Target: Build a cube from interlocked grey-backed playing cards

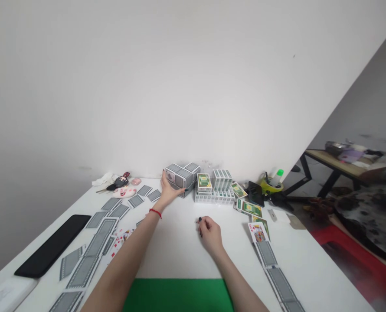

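Note:
My left hand (168, 190) reaches to the back of the white table (180, 242) and wraps its fingers round the left side of a block built from playing cards (182, 177); a red string is on that wrist. My right hand (209, 234) rests on the table nearer me, fingers curled, dark nails showing, with nothing visible in it. Card packs and boxes (212, 188) are stacked just right of the block.
Face-down cards lie in rows at the left (95, 247) and right (271, 264). A black phone (53, 245), keys and small trinkets (119, 186), green-backed cards (250, 208), a yellow-green container (271, 184) and a green mat (178, 294) are also on the table.

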`<state>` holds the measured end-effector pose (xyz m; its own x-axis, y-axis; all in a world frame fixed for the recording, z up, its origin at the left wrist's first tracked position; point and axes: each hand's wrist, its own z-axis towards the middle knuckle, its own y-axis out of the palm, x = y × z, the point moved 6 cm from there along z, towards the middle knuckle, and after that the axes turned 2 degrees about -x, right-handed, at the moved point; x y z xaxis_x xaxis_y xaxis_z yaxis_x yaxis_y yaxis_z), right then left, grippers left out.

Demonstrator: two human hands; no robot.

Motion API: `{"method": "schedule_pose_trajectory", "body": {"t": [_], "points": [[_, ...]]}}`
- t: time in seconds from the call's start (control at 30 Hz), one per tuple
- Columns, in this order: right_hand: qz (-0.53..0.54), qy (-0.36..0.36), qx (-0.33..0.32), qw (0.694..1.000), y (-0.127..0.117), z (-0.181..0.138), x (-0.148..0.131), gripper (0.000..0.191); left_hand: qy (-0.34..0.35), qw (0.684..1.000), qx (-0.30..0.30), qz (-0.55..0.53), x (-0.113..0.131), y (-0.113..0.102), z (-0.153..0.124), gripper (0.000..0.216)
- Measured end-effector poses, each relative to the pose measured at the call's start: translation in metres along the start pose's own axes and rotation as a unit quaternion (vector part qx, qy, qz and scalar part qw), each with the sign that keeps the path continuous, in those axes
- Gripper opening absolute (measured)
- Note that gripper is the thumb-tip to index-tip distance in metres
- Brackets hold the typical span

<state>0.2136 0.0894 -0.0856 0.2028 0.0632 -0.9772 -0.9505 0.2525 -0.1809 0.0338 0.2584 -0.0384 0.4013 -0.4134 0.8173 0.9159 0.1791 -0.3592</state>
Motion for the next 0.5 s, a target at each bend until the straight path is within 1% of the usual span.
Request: {"method": "schedule_pose_trajectory", "body": {"t": [0.1,0.27,0.4,0.47,0.5], "points": [[0.001,0.001,0.000,1.000,0.000,0.000,-0.001,0.028,0.013,1.000,0.007,0.010,0.010,0.001,0.002,0.127],[-0.005,0.002,-0.004,1.000,0.000,-0.001,-0.003,0.027,0.005,0.999,0.012,0.032,0.018,0.002,0.001,0.121],[-0.013,-0.006,-0.003,1.000,-0.001,-0.001,-0.003,0.029,-0.036,0.999,0.010,0.031,0.019,-0.004,-0.006,0.125],[-0.018,-0.007,-0.004,1.000,-0.001,-0.001,-0.003,0.029,-0.058,0.997,0.029,0.036,0.021,-0.011,-0.016,0.124],[-0.021,-0.008,-0.006,1.000,-0.001,-0.001,-0.003,0.029,-0.061,0.996,0.045,0.039,0.025,-0.015,-0.022,0.120]]}}
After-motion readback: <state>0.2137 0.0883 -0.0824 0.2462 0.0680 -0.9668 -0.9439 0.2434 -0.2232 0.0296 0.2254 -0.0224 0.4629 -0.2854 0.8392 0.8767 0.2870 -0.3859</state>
